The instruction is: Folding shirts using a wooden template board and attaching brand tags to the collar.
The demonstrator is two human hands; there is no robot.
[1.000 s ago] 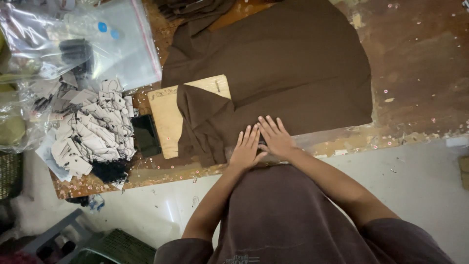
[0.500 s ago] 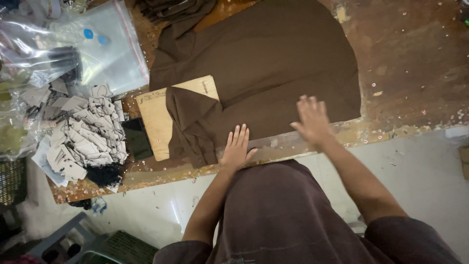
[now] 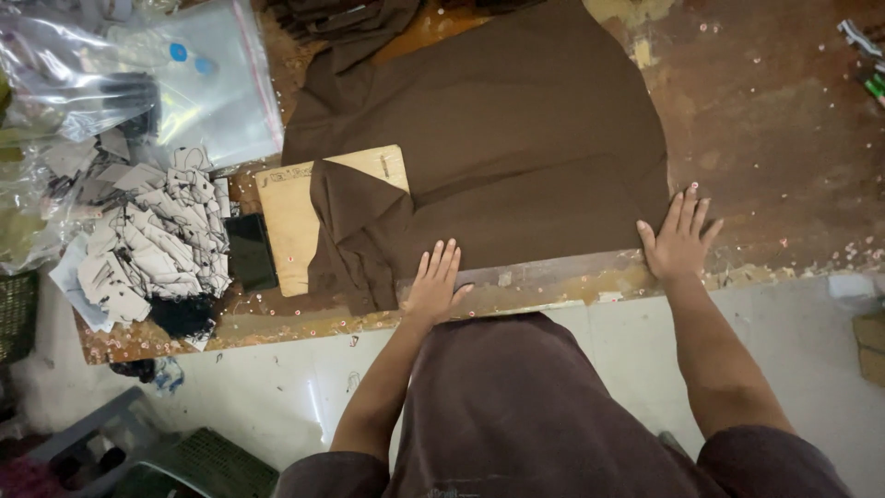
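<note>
A dark brown garment [image 3: 498, 138] lies spread flat on a worn wooden table [image 3: 765, 120]. Its left part is folded over a tan cardboard board [image 3: 288, 221]. My left hand [image 3: 435, 284] presses flat, fingers apart, on the garment's near edge beside the fold. My right hand [image 3: 680, 238] lies flat at the garment's lower right corner, partly on the bare table. Neither hand grips anything.
A heap of grey paper tags [image 3: 152, 244] lies at the table's left, next to a black phone [image 3: 249, 251]. Clear plastic bags [image 3: 194, 83] sit at the far left. More dark cloth [image 3: 350, 18] is bunched at the far edge. Below lies pale floor with crates [image 3: 212, 466].
My right hand has slid to the right along the garment's near edge, from beside the left hand out to the lower right corner. The left hand has stayed near the fold.
</note>
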